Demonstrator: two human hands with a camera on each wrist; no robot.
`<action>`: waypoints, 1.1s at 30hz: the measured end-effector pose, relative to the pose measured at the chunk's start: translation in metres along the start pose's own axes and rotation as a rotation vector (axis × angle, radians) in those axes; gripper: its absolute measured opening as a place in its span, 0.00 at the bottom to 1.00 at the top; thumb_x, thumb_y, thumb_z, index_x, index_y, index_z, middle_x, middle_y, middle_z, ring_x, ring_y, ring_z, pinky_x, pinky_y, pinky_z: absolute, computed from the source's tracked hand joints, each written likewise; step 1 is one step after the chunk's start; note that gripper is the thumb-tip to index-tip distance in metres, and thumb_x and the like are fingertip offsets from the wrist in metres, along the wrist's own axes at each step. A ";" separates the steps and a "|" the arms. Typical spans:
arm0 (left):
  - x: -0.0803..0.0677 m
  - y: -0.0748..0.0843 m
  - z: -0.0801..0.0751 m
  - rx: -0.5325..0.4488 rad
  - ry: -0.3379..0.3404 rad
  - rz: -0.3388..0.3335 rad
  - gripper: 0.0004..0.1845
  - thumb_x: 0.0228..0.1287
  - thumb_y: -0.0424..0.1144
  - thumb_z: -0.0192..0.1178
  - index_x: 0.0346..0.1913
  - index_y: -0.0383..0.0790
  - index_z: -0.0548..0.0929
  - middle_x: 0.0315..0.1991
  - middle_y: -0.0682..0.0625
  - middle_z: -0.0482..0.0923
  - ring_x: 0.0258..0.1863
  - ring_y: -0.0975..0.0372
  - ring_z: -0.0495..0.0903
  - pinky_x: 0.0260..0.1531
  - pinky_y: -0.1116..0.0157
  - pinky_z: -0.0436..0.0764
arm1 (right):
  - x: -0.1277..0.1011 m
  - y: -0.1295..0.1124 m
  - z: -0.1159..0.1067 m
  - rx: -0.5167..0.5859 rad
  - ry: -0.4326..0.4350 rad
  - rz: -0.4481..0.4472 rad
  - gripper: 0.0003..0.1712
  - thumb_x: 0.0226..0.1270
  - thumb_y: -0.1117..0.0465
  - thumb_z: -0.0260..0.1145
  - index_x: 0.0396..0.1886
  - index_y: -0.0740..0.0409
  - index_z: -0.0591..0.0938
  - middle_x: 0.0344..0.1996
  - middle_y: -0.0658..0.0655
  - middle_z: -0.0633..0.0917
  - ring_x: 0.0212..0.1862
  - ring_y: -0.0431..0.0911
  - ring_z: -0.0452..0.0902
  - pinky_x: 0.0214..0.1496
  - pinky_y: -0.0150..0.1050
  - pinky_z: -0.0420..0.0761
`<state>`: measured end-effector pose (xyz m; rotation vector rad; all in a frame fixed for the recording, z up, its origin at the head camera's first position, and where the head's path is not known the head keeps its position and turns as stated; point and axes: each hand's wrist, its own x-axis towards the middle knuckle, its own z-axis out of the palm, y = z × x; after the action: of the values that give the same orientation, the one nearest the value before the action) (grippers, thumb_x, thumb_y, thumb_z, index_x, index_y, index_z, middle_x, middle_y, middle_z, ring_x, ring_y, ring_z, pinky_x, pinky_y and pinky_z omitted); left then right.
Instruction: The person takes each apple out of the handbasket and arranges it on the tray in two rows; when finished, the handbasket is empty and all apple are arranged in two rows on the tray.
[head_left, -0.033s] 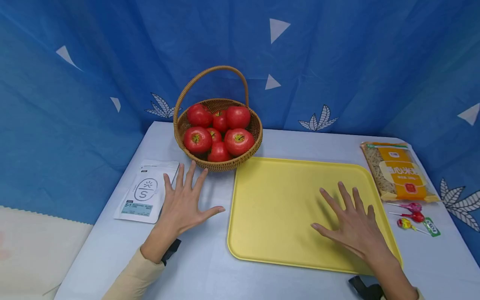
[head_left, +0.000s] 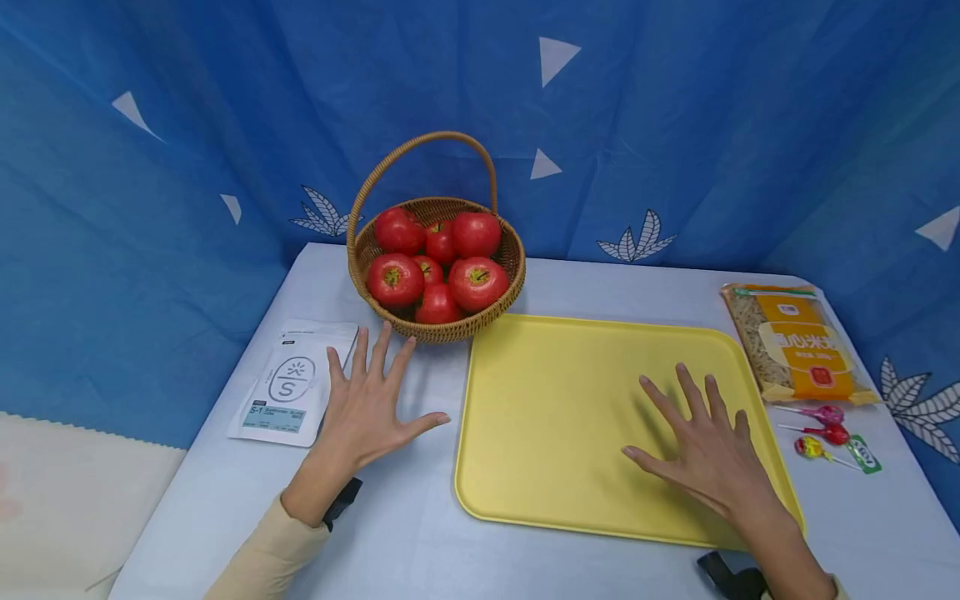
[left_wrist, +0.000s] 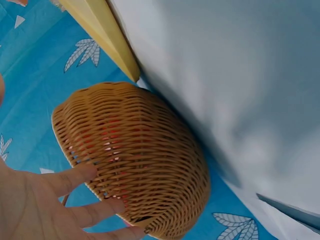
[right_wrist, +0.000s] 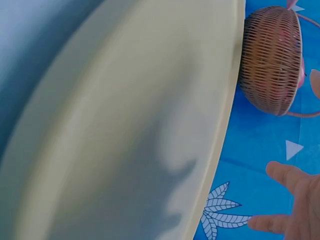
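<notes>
The head view looks forward and down on the wicker basket from well back. The left wrist view sits close beside the same basket, tilted. The right wrist view skims low over the yellow tray, the basket beyond it.

Your left hand sits at the lower left with its fingers spread straight, holding nothing; the fingertips lie just in front of the woven wall of the wicker basket. Red shows faintly through the weave. A corner of the yellow tray reaches close to the basket from above. Pale worktop fills the right side, and blue leaf-printed cloth lies behind.
</notes>
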<state>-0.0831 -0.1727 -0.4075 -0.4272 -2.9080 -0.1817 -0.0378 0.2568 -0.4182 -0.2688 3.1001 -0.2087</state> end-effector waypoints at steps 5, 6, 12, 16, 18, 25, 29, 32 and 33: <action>0.001 -0.002 0.000 -0.003 -0.002 -0.006 0.61 0.42 0.81 0.56 0.76 0.47 0.59 0.78 0.39 0.47 0.75 0.35 0.45 0.63 0.23 0.44 | 0.003 -0.001 0.001 0.008 -0.005 -0.006 0.57 0.52 0.22 0.61 0.78 0.33 0.52 0.77 0.66 0.49 0.72 0.76 0.47 0.55 0.86 0.55; 0.001 -0.003 -0.001 -0.007 -0.002 -0.010 0.61 0.42 0.81 0.56 0.76 0.47 0.59 0.78 0.39 0.47 0.75 0.36 0.46 0.64 0.23 0.44 | 0.004 -0.002 0.001 0.011 -0.006 -0.009 0.57 0.52 0.22 0.61 0.78 0.33 0.51 0.77 0.66 0.48 0.72 0.75 0.47 0.56 0.86 0.55; 0.009 -0.011 -0.013 -0.146 0.065 -0.070 0.58 0.45 0.75 0.63 0.74 0.44 0.61 0.74 0.39 0.56 0.73 0.41 0.56 0.66 0.30 0.56 | 0.022 -0.015 -0.011 0.045 0.053 -0.081 0.58 0.50 0.24 0.65 0.78 0.34 0.53 0.77 0.66 0.50 0.71 0.75 0.52 0.54 0.83 0.62; 0.024 -0.029 -0.019 -0.352 0.160 -0.169 0.56 0.48 0.67 0.69 0.74 0.39 0.59 0.69 0.39 0.63 0.66 0.46 0.65 0.61 0.39 0.71 | 0.051 -0.033 -0.029 0.118 0.107 -0.206 0.57 0.50 0.28 0.69 0.77 0.36 0.56 0.76 0.65 0.54 0.70 0.72 0.57 0.53 0.78 0.69; 0.033 -0.040 -0.020 -0.445 0.165 -0.225 0.57 0.49 0.66 0.69 0.75 0.39 0.55 0.69 0.39 0.61 0.66 0.47 0.64 0.61 0.41 0.73 | 0.070 -0.046 -0.038 0.175 0.118 -0.288 0.56 0.51 0.31 0.71 0.77 0.37 0.57 0.76 0.64 0.56 0.69 0.70 0.60 0.56 0.74 0.71; 0.068 -0.068 -0.015 -0.692 0.001 -0.271 0.62 0.51 0.63 0.70 0.78 0.44 0.42 0.74 0.38 0.48 0.73 0.45 0.54 0.66 0.40 0.69 | 0.152 -0.092 -0.066 0.378 0.145 -0.577 0.48 0.54 0.43 0.76 0.73 0.45 0.65 0.71 0.61 0.66 0.69 0.59 0.65 0.62 0.63 0.75; 0.079 -0.071 -0.008 -0.761 -0.030 -0.242 0.62 0.49 0.59 0.73 0.78 0.46 0.44 0.73 0.39 0.47 0.72 0.48 0.55 0.66 0.41 0.69 | 0.195 -0.112 -0.071 0.466 0.107 -0.670 0.44 0.54 0.48 0.77 0.70 0.51 0.69 0.67 0.59 0.69 0.69 0.54 0.65 0.64 0.54 0.78; 0.083 -0.073 -0.004 -0.790 -0.012 -0.232 0.60 0.48 0.55 0.75 0.77 0.45 0.47 0.72 0.40 0.49 0.71 0.50 0.57 0.65 0.41 0.70 | 0.217 -0.123 -0.068 0.472 0.045 -0.685 0.44 0.54 0.48 0.77 0.69 0.51 0.70 0.65 0.57 0.70 0.68 0.52 0.64 0.64 0.51 0.78; 0.084 -0.073 -0.003 -0.800 -0.004 -0.229 0.60 0.48 0.54 0.76 0.77 0.44 0.48 0.72 0.41 0.49 0.71 0.50 0.57 0.65 0.42 0.71 | 0.223 -0.126 -0.066 0.470 0.023 -0.680 0.44 0.55 0.48 0.76 0.70 0.50 0.70 0.65 0.56 0.70 0.68 0.51 0.65 0.64 0.50 0.78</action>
<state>-0.1834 -0.2196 -0.3932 -0.1882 -2.7562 -1.3880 -0.2379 0.1044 -0.3380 -1.2711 2.7280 -0.9217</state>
